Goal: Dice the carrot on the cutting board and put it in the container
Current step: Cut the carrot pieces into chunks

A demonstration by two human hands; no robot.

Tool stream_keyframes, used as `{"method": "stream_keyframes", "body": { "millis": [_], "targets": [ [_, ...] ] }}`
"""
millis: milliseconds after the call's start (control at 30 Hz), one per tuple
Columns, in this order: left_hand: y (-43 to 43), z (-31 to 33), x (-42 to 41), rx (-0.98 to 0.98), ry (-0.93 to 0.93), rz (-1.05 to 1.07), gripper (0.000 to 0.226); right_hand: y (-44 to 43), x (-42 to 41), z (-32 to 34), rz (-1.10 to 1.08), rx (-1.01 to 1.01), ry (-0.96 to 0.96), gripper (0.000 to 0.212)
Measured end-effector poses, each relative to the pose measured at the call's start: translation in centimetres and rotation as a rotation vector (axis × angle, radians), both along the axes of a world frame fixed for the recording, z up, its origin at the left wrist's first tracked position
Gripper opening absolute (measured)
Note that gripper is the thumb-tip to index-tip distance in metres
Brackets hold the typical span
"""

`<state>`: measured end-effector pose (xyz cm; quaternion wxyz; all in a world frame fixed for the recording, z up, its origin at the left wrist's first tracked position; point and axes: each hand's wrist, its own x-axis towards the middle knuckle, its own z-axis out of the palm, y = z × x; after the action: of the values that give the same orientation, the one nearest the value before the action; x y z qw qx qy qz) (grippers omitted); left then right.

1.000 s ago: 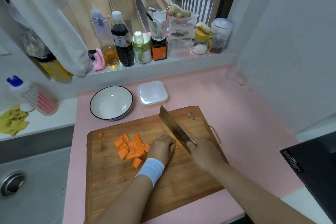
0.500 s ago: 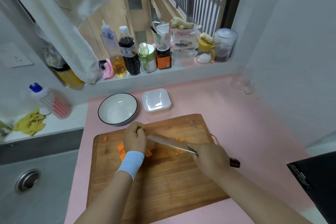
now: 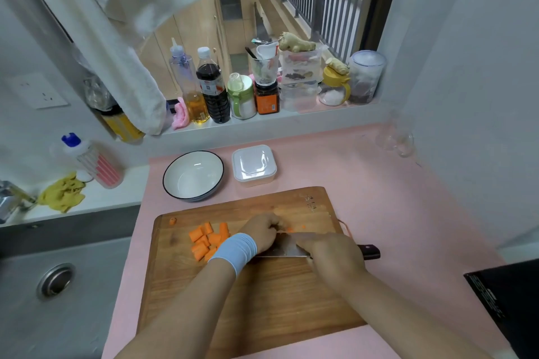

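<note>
Orange carrot chunks [image 3: 205,240] lie in a heap on the left half of the wooden cutting board [image 3: 262,294]. One small carrot bit [image 3: 173,221] sits alone near the board's far left corner. My left hand [image 3: 264,232], with a pale blue wristband, has its fingers curled over small carrot pieces by the knife blade. My right hand [image 3: 332,255] grips the cleaver [image 3: 287,249] by its dark handle, blade pointing left and low over the board. A white bowl [image 3: 193,175] with a dark rim and a white lidded plastic container [image 3: 253,165] stand behind the board.
A steel sink [image 3: 55,280] lies left of the pink counter mat. Bottles and jars line the window sill [image 3: 262,116]. A black appliance [image 3: 507,300] sits at the right edge. A yellow cloth [image 3: 62,195] and a dish-soap bottle [image 3: 93,160] are by the sink.
The cleaver went from standing upright to lying low with its blade pointing left. My left hand moved off the carrot heap to the right, next to the blade. The camera tilted up.
</note>
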<state>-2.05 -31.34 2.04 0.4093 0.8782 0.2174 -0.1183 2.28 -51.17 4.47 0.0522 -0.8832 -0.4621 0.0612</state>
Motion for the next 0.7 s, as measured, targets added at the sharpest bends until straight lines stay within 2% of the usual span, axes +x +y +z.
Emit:
{"method": "stream_keyframes", "body": {
  "millis": [100, 267, 367, 433, 533, 600, 700],
  "targets": [
    [1.4, -0.2, -0.6, 0.008, -0.08, 0.151, 0.041, 0.0, -0.1, 0.3, -0.008, -0.022, 0.045, 0.022],
    [5.1, 0.0, -3.0, 0.115, -0.344, 0.556, 0.038, 0.8, -0.3, 0.9, -0.104, -0.024, 0.126, 0.024],
    [6.5, 0.3, -5.0, 0.158, -0.294, 0.698, 0.033, 1.9, -0.9, 0.8, -0.25, 0.021, 0.276, 0.027],
    [6.5, 0.0, -6.3, 0.218, -0.145, 0.586, 0.03, 2.9, -1.8, 0.7, -0.34, 0.035, 0.41, 0.023],
    [6.7, -1.3, -8.0, 0.206, -0.092, 0.287, 0.038, 4.9, -3.6, 0.6, -0.422, 0.055, 0.547, 0.022],
    [7.2, -2.4, -8.5, 0.386, -0.046, 0.061, 0.034, 6.0, -4.7, 0.2, -0.475, 0.087, 0.618, 0.027],
    [7.0, -2.9, -8.4, 0.62, -0.013, -0.164, 0.045, 7.1, -5.9, -0.6, -0.549, 0.146, 0.701, 0.03]
  ]
}}
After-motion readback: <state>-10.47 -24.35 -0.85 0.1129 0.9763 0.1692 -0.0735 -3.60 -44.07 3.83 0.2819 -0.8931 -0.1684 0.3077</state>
